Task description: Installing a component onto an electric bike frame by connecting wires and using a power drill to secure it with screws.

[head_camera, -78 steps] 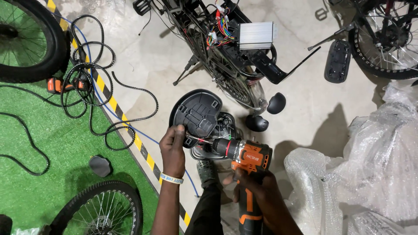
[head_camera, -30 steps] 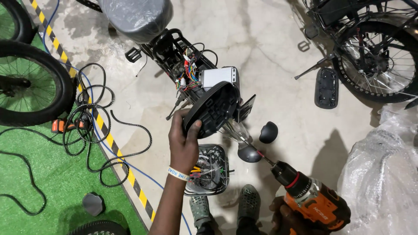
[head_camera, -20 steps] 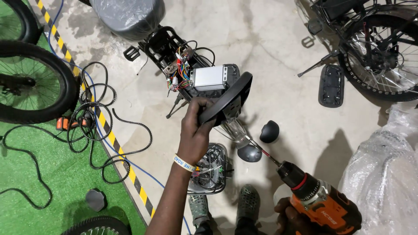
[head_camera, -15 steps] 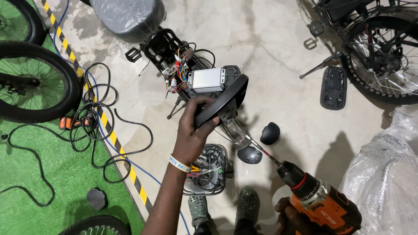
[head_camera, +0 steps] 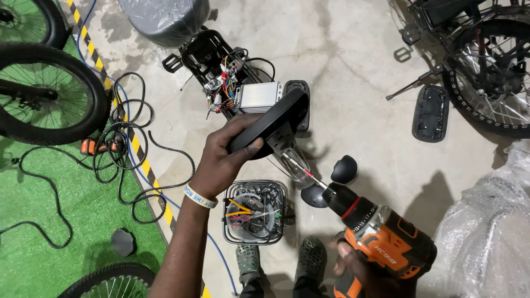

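Bare concrete floor (head_camera: 353, 49) waits below: the left hand (head_camera: 223, 160) pinching the round black plastic cover (head_camera: 269, 122) by its rim could drop it, while the right hand (head_camera: 359, 270) gripping the orange-and-black cordless drill (head_camera: 381, 237) risks its bit skidding.

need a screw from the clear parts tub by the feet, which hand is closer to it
Left. The left hand, gripping the black round cover, is just above the parts tub. The right hand holds the orange drill farther off to its right.

A: Black round cover (head_camera: 270, 122): change?
B: Lifted off the floor by left hand (head_camera: 223, 160), now tilted edge-on above the bike.
A: Orange drill (head_camera: 381, 237)?
B: Pulled back lower right in right hand (head_camera: 359, 270).
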